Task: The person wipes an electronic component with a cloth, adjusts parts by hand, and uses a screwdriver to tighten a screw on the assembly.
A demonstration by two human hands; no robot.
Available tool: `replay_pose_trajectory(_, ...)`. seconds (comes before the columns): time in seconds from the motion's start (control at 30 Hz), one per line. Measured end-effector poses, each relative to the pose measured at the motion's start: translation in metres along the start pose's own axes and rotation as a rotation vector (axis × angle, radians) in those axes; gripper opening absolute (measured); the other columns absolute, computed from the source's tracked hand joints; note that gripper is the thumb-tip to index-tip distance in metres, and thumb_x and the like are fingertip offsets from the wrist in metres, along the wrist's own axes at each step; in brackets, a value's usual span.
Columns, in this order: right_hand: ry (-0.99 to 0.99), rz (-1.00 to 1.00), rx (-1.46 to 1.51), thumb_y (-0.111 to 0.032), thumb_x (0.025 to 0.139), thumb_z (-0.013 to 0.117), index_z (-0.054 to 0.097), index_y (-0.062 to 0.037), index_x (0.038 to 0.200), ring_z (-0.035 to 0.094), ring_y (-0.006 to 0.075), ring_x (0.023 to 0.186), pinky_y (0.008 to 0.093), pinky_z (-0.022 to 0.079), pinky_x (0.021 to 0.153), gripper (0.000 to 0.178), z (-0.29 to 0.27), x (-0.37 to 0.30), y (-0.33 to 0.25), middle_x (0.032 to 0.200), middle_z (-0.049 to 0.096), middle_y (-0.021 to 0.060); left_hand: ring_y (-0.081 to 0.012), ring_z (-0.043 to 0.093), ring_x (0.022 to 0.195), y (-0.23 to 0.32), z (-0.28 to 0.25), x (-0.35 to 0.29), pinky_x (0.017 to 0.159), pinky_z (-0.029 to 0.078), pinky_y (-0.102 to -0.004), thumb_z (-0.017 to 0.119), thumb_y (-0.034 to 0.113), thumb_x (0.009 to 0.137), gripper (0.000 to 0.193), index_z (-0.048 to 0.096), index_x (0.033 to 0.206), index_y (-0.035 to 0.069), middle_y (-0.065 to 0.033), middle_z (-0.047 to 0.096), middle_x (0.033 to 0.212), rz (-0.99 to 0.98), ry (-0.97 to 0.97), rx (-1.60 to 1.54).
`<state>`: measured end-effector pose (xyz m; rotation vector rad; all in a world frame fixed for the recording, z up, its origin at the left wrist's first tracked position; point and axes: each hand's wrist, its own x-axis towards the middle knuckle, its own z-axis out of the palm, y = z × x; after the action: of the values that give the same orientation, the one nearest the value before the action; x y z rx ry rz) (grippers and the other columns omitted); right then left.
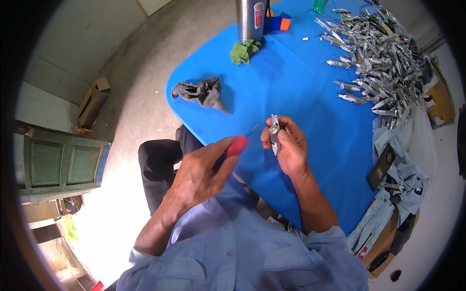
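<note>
My left hand is closed around the red handle of a small screwdriver, slightly blurred. Its thin blue shaft ends in a bare metal tip that points up and right, toward my other hand but apart from it. Between the thumb and fingers of my right hand stands a narrow silvery-white part, held upright above the blue tabletop. It resembles the pieces in the big pile at the far right; its exact kind I cannot make out.
A grey cloth lies near the table's left edge. Farther back stand a steel tumbler, a green cloth and a blue-orange object. A black phone-like slab and crumpled plastic bags lie along the right edge.
</note>
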<state>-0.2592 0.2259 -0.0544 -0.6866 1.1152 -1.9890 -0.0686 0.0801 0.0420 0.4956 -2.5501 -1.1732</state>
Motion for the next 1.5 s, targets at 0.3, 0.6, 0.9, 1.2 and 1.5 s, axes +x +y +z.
replay_pose_trajectory(0.3, 0.022, 0.029, 0.086, -0.026, 0.106, 0.052, 0.062, 0.0002, 0.12, 0.063, 0.0194, 0.076, 0.0319, 0.051, 0.07, 0.032, -0.01, -0.002, 0.002, 0.094, 0.07, 0.0167, -0.0309, 0.07, 0.066, -0.003, 0.01, 0.0, 0.062, 0.057, -0.0419, 0.08, 0.014, 0.095, 0.043, 0.069, 0.135, 0.002, -0.016, 0.072, 0.087, 0.097, -0.038, 0.038)
replay_pose_trajectory(0.6, -0.03, 0.055, 0.104, -0.018, 0.102, 0.058, 0.063, 0.0023, 0.121, 0.071, 0.0202, 0.084, 0.0334, 0.057, 0.069, 0.028, -0.012, -0.002, 0.0, 0.102, 0.074, 0.0161, -0.0259, 0.067, 0.06, -0.001, 0.004, 0.007, 0.052, 0.054, -0.0382, 0.081, 0.014, 0.094, 0.044, 0.069, 0.135, 0.007, -0.0094, 0.066, 0.08, 0.141, -0.072, 0.205)
replay_pose_trajectory(0.9, -0.009, 0.056, 0.098, -0.017, 0.104, 0.058, 0.065, 0.002, 0.118, 0.072, 0.0194, 0.083, 0.0323, 0.057, 0.067, 0.025, -0.01, -0.002, -0.001, 0.099, 0.074, 0.0157, -0.0246, 0.072, 0.068, 0.004, -0.006, 0.009, 0.057, 0.058, -0.0361, 0.089, 0.009, 0.082, 0.057, 0.071, 0.136, 0.007, -0.0094, 0.072, 0.089, 0.202, -0.111, 0.417)
replay_pose_trajectory(1.2, -0.045, 0.066, 0.025, -0.018, 0.103, 0.058, 0.065, 0.0008, 0.117, 0.072, 0.0187, 0.083, 0.0309, 0.056, 0.068, 0.025, -0.014, -0.002, -0.001, 0.099, 0.074, 0.015, -0.0257, 0.072, 0.068, 0.003, -0.008, 0.009, 0.057, 0.058, -0.0365, 0.088, 0.009, 0.084, 0.054, 0.071, 0.135, 0.006, -0.012, 0.073, 0.089, 0.201, -0.085, 0.431)
replay_pose_trajectory(1.5, 0.139, 0.03, 0.208, -0.019, 0.105, 0.048, 0.06, 0.0001, 0.123, 0.062, 0.0195, 0.08, 0.034, 0.05, 0.071, 0.029, -0.015, 0.001, -0.003, 0.101, 0.069, 0.0164, -0.0305, 0.077, 0.078, -0.014, -0.011, 0.016, 0.067, 0.061, -0.0377, 0.084, 0.012, 0.091, 0.047, 0.069, 0.135, 0.002, -0.0192, 0.076, 0.096, 0.074, -0.063, 0.215)
